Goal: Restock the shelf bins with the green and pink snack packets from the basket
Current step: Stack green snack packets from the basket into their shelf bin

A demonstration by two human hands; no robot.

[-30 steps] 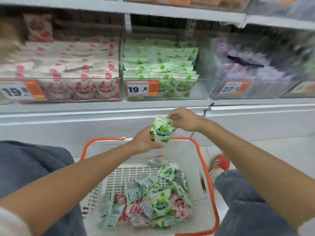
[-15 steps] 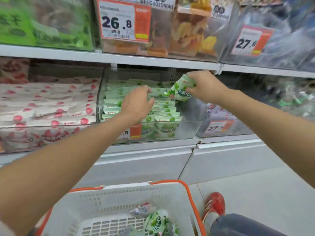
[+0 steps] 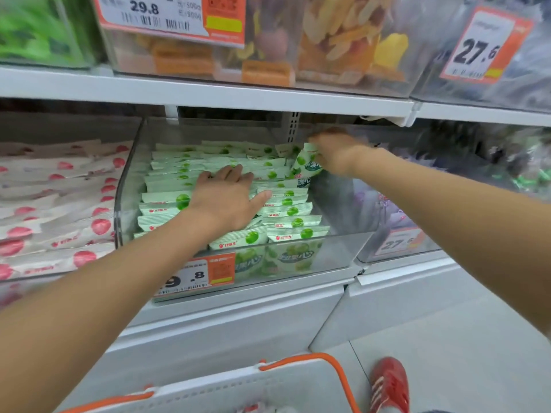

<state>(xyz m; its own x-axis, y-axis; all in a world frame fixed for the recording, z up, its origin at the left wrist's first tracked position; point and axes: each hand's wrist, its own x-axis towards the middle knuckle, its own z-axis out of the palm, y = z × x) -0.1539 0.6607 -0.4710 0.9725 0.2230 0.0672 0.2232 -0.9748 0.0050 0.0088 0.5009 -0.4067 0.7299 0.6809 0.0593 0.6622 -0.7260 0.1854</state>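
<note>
A clear shelf bin in the middle holds rows of green snack packets. My left hand lies flat on those rows, fingers spread, holding nothing. My right hand is at the bin's back right corner, gripping one green packet tilted against the stacked rows. The bin to the left holds pink packets. Only the far rim of the white basket with orange trim shows at the bottom.
A white shelf board hangs low over the bins, with clear bins of dried fruit above it. A bin of dark packets stands to the right. My red shoe is on the grey floor.
Both hands rose from the basket to the shelf. My right hand carried the green packet to the bin's back right corner. My left hand let go and came down flat on the rows.
</note>
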